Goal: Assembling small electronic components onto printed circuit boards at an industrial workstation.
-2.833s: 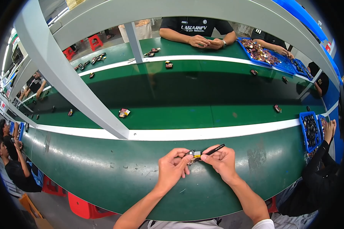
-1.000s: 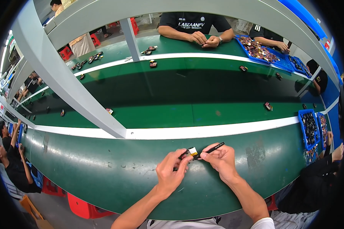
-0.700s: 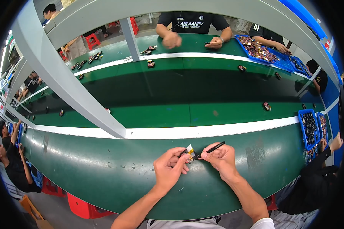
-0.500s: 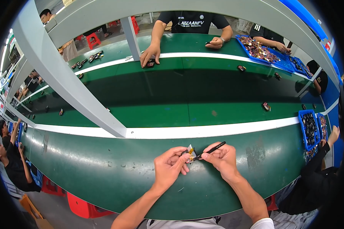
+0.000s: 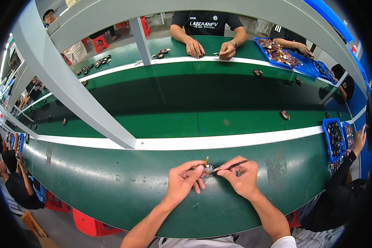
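Over the near green table, my left hand (image 5: 183, 180) pinches a small electronic assembly (image 5: 208, 170) between thumb and fingers. The assembly has a dark casing and reddish parts, and a thin yellow strip (image 5: 207, 160) sticks up from it. My right hand (image 5: 244, 178) grips a slim black tweezers-like tool (image 5: 238, 163) between thumb and forefinger. Its tip meets the right side of the assembly, but the exact contact is too small to make out. My fingers partly hide the assembly.
Beyond a white rail (image 5: 227, 142) runs a green conveyor belt (image 5: 169, 124) with scattered assemblies (image 5: 285, 114). A grey slanting post (image 5: 76, 89) rises at left. Blue trays of parts (image 5: 335, 138) stand at right. A person opposite works with both hands (image 5: 227, 50); others sit at both sides.
The assembly has turned in my left hand, so its yellow strip now points up. My tool lies flatter. Belt pieces shifted slightly left. The person opposite drew a hand back from the belt.
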A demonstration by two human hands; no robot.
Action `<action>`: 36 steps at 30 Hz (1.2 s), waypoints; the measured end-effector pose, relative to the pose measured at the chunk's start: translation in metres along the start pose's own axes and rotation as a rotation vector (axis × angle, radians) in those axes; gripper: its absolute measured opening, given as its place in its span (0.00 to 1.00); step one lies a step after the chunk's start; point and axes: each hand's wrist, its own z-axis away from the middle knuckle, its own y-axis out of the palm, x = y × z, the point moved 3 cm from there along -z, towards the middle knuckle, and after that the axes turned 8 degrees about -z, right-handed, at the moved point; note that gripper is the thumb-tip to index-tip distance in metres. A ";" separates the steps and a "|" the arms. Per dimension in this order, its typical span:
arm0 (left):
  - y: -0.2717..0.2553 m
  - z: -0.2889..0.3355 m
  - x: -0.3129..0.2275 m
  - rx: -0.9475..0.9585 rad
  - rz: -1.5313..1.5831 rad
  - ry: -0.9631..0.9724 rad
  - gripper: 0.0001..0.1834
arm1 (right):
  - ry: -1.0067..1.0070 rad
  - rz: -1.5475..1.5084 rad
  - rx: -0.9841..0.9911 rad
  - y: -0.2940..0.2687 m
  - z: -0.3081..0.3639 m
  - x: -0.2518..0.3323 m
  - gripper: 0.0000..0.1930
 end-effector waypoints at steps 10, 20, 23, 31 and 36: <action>0.000 0.001 -0.003 0.032 -0.006 0.009 0.15 | -0.074 0.121 0.031 0.003 0.001 0.005 0.04; 0.001 0.001 -0.007 0.022 -0.055 0.069 0.14 | -0.145 0.220 0.063 0.006 0.001 0.011 0.04; 0.001 0.001 -0.007 0.023 -0.065 0.060 0.14 | -0.143 0.222 0.057 0.007 0.002 0.011 0.04; 0.001 0.002 -0.008 -0.016 -0.070 0.057 0.14 | 0.013 0.050 -0.032 0.007 0.004 0.005 0.06; -0.001 0.002 -0.008 -0.052 -0.069 0.071 0.14 | -0.147 0.240 0.038 0.011 0.004 0.015 0.07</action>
